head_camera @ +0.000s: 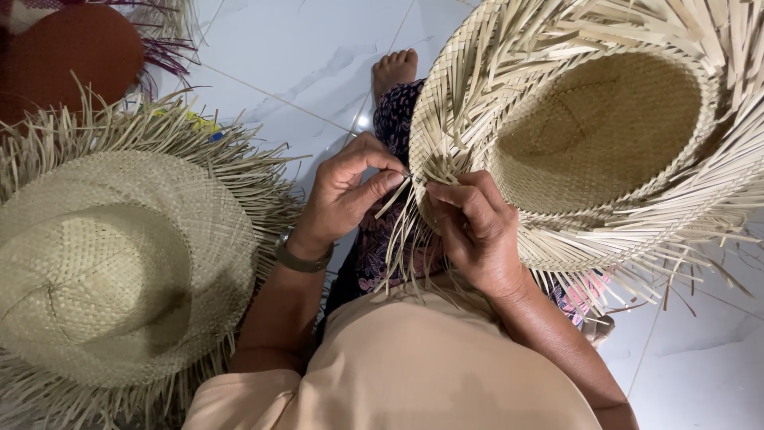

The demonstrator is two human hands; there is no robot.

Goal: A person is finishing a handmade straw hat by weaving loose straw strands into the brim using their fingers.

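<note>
Peach-coloured cloth of the person's top (pixel 398 374) fills the bottom of the view, closest to the lens, with both forearms rising from it. Above it, an unfinished straw hat (pixel 589 135) rests upside down over the person's lap, its hollow crown facing up and holding nothing, its brim edged with loose, unwoven strips that stick out all round. At the near-left edge of that brim the two hands meet. The left hand (pixel 346 195) is nearly closed, thumb and forefinger pinched on a single pale strip (pixel 394 197) that slants down from the brim edge; a watch (pixel 301 256) sits on its wrist. The right hand (pixel 477 231) is curled against the brim just beside it, fingers bent and thumb pressing on the woven edge, gripping the brim where the strips fan downward. Under the hands a dark patterned skirt (pixel 382 239) covers the legs, and a bare foot (pixel 395 70) shows beyond it on the white tiled floor (pixel 302 56). Well apart to the left lies a second straw hat (pixel 119 271), crown up, with the same ragged fringe around its rim. Beyond that, in the upper left corner, a reddish-brown round piece (pixel 72 52) sits beside some purple strands (pixel 167 52).
</note>
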